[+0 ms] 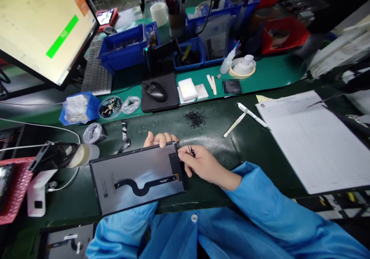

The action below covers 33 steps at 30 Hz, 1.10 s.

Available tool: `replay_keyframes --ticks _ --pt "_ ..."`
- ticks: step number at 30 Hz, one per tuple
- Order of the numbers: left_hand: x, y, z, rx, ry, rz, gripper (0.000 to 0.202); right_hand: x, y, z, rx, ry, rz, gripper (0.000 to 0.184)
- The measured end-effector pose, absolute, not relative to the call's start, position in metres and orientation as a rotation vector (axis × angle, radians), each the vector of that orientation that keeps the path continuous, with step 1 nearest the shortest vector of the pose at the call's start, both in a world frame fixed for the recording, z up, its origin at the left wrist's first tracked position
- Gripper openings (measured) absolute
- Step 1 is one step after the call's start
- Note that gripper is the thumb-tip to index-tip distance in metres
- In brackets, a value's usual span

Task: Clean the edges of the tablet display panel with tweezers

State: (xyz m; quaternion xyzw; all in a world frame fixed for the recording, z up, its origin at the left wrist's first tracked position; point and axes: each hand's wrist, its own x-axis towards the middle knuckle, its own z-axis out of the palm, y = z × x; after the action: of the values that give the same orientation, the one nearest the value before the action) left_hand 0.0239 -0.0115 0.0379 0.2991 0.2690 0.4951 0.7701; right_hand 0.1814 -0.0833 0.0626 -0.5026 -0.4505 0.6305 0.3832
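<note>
A tablet screen panel is tilted up with its grey back toward me, and a dark flex cable lies across it. My left hand grips the panel from behind, with its fingers showing over the top edge. At the panel's upper right corner, my right hand is closed in a pinch. A thin dark tool shows between its fingers, its kind unclear. Beyond the hands, a heap of fine black scraps lies on the dark green bench.
A mouse on its pad, a white sponge block and a dropper bottle stand farther back. Paper sheets and a pen lie right. On the left are a monitor and a tape roll; another panel sits lower left.
</note>
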Motion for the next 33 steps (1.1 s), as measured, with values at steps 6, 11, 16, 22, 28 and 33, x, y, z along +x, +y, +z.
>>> replay_keyframes --ticks 6,11,16,22,28,33 --pt "0.027 -0.013 0.041 0.75 0.613 1.098 0.072 0.18 -0.081 0.059 -1.283 -1.136 1.579 0.022" --pt "0.029 -0.018 0.038 0.762 0.544 1.137 0.066 0.178 -0.083 0.057 -1.287 -1.115 1.547 0.015" --pt "0.026 -0.015 0.037 0.793 0.488 1.127 0.067 0.18 -0.084 0.061 -1.254 -1.177 1.55 0.023" --pt "0.028 -0.016 0.037 0.788 0.457 1.166 0.067 0.182 -0.081 0.064 -1.262 -1.135 1.533 0.025" --pt "0.035 -0.022 0.039 0.748 0.522 1.214 0.067 0.179 -0.083 0.059 -1.257 -1.095 1.556 0.017" --pt "0.03 -0.02 0.041 0.752 0.511 1.195 0.067 0.182 -0.084 0.066 -1.243 -1.143 1.567 0.017"
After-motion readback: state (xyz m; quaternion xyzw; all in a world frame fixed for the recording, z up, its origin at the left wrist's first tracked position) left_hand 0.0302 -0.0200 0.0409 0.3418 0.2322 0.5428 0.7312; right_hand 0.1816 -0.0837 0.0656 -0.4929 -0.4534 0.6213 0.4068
